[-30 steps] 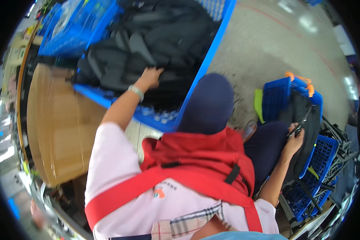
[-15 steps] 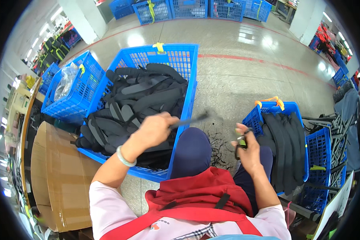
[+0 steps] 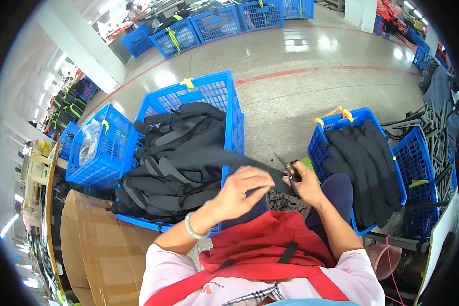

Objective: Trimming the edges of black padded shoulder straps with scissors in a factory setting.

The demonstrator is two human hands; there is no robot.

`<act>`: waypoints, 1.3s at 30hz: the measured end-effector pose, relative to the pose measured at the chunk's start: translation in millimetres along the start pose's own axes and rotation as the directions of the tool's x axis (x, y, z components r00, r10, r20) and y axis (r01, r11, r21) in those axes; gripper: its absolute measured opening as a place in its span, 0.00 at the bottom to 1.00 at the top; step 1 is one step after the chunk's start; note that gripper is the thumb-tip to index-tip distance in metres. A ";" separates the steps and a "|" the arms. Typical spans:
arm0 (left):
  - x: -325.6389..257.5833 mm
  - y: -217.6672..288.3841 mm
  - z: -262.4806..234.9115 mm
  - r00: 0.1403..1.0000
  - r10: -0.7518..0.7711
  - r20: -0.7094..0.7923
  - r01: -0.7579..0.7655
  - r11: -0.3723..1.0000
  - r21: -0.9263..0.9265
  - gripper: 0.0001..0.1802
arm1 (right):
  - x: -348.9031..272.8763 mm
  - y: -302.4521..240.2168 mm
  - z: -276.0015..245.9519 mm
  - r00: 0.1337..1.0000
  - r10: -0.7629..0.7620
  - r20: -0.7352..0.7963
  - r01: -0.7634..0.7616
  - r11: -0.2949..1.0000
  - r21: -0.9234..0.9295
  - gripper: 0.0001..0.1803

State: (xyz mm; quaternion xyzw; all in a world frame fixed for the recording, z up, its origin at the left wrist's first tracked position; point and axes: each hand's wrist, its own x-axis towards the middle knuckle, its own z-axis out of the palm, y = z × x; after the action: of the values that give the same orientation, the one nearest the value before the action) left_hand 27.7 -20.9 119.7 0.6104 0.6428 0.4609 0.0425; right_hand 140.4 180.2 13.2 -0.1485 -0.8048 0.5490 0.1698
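Note:
My left hand (image 3: 244,189) has its fingers and thumb closed at the edge of a black padded strap (image 3: 214,156), near its right end. The strap stretches from above the large blue crate (image 3: 234,107) across to my right hand. My right hand (image 3: 308,186) is wrapped round a pair of dark-handled scissors (image 3: 292,172), which lie against the strap's end; the exact meeting of blades and strap is hard to make out. Many black padded straps (image 3: 163,191) fill the large crate at my left. More black padded strips (image 3: 364,168) lie side by side over a smaller blue crate (image 3: 319,153) at my right.
A large cardboard box (image 3: 104,245) stands at the lower left, with a blue crate (image 3: 89,163) holding clear plastic beyond it. Black scraps (image 3: 283,201) litter the floor between my knees. Another blue crate (image 3: 415,163) with thin dark strips is at far right. Blue crates (image 3: 217,25) line the back.
My left hand has moved right and nearer my right hand. A black padded strap now spans from the large crate to the scissors; the short dark strip it held before is gone from it. The view has turned.

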 end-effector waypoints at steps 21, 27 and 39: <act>-31.0 -87.3 86.0 0.730 -0.632 0.260 0.297 -0.050 -0.954 0.11 | -11.3 -4.6 -4.1 0.970 0.206 0.129 -0.242 0.765 0.597 0.07; -36.7 -88.3 87.5 0.704 -0.675 0.220 0.275 -0.026 -0.961 0.10 | -16.5 -9.3 10.7 0.969 0.218 0.116 -0.246 0.808 0.535 0.12; -30.0 -101.5 66.4 0.670 -0.742 0.021 0.058 0.024 -0.998 0.12 | -52.9 11.3 -1.9 0.885 0.317 0.340 -0.367 0.926 0.092 0.16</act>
State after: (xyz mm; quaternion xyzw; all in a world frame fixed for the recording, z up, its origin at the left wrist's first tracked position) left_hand 0.6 7.5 1.1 0.0579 0.3315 0.8628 0.3772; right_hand 189.3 163.3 -2.6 -0.1839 -0.7378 0.6475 -0.0512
